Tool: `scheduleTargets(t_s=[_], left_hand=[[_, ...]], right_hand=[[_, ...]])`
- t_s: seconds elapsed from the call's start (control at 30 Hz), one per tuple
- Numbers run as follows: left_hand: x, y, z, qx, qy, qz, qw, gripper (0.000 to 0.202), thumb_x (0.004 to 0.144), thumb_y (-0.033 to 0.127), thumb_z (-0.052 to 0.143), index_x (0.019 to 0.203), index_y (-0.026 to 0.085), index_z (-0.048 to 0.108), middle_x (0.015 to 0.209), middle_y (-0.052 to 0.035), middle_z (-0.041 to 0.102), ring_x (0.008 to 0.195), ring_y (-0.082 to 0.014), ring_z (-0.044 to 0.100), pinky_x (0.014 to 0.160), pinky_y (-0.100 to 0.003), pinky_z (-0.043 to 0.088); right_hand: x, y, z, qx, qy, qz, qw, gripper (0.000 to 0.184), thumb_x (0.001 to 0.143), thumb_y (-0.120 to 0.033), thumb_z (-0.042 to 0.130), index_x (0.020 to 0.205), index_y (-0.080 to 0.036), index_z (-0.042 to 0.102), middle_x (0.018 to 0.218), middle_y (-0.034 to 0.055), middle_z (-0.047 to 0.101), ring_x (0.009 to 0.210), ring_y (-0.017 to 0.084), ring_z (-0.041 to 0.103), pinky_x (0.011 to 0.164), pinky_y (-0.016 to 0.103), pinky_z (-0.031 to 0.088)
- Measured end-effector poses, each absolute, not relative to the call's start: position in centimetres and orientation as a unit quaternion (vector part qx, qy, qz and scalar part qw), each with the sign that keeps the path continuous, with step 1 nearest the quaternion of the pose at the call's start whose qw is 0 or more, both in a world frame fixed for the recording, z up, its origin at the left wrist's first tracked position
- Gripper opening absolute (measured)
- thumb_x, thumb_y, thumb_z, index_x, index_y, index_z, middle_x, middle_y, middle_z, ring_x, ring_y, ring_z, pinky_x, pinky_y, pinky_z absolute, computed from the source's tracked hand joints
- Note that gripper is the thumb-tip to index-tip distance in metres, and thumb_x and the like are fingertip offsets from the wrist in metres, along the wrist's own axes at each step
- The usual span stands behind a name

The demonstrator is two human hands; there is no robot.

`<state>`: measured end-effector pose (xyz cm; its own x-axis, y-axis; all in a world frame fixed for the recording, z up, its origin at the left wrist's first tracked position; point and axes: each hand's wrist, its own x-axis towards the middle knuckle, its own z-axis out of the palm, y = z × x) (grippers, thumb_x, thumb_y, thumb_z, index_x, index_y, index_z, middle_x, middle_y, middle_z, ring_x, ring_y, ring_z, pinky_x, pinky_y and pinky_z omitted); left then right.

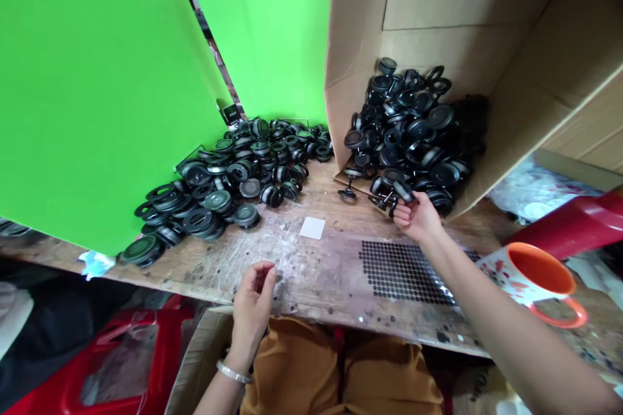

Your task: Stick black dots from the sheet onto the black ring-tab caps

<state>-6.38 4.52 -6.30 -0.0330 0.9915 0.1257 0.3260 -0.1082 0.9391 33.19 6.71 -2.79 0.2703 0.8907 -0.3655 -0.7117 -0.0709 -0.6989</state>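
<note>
Right fingers [403,213] at edge of carton [359,39]

Bright plain green panels [111,78] stand at ten o'clock, a tan cardboard box [516,65] at two. The round discs [217,200] at nine and two are black with grey bands, the nine o'clock ones tinged green. At four, a sheet [403,270] bears rows of black dots; beyond, a white mug [503,279] has reddish blotches and orange inside. Mustard-brown trousers [296,363] show at six, a red stool [160,350] at eight.
</note>
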Motion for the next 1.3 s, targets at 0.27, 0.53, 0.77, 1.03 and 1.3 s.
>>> scheduleTargets(t_s=[0.27,0.53,0.77,1.03,1.3], left_hand=[[-6.2,4.2,-6.6,0.616,0.564,0.422,0.353,0.029,0.086,0.045,0.062,0.099,0.019,0.062,0.092,-0.0065,0.067,0.087,-0.0219,0.064,0.084,-0.035,0.049],[-5.8,4.0,-6.2,0.605,0.565,0.433,0.357,0.027,0.087,0.043,0.061,0.098,0.019,0.061,0.09,-0.0056,0.066,0.085,-0.0207,0.063,0.083,-0.034,0.048],[-5.4,4.0,-5.1,0.559,0.563,0.468,0.388,0.032,0.082,0.049,0.066,0.09,0.019,0.063,0.081,-0.003,0.065,0.079,-0.0186,0.062,0.078,-0.031,0.05],[1.4,0.9,-1.4,0.295,0.401,0.393,0.774,0.057,0.084,0.047,0.07,0.132,0.025,0.048,0.121,-0.0126,0.062,0.1,-0.0234,0.067,0.09,-0.044,0.055],[1.1,0.9,-2.0,0.235,0.437,0.42,0.76,0.034,0.078,0.031,0.075,0.101,0.022,0.052,0.087,-0.002,0.063,0.073,-0.0161,0.061,0.065,-0.032,0.056]], right_hand=[[33.0,6.7,-3.6,-0.375,-0.125,0.69,0.606,0.024,0.08,-0.041,0.046,0.066,-0.023,0.039,0.048,-0.0078,0.027,0.038,0.008,0.023,0.03,0.016,0.025],[32.7,6.3,-3.7,-0.383,-0.201,0.691,0.579,0.033,0.076,-0.045,0.053,0.061,-0.023,0.034,0.048,-0.0076,0.027,0.039,0.007,0.022,0.032,0.016,0.023],[30.4,5.4,-3.4,-0.426,-0.316,0.652,0.542,0.034,0.077,-0.05,0.057,0.066,-0.023,0.04,0.049,-0.0069,0.037,0.038,0.007,0.031,0.033,0.02,0.024],[22.8,2.7,-1.9,-0.456,-0.521,0.587,0.42,0.025,0.081,-0.038,0.068,0.071,-0.018,0.058,0.054,-0.0047,0.052,0.048,0.009,0.046,0.046,0.021,0.033],[23.2,3.7,-0.6,-0.594,-0.715,0.225,0.292,0.029,0.095,-0.03,0.046,0.08,-0.017,0.066,0.083,0.007,0.067,0.079,0.019,0.059,0.075,0.031,0.043]])
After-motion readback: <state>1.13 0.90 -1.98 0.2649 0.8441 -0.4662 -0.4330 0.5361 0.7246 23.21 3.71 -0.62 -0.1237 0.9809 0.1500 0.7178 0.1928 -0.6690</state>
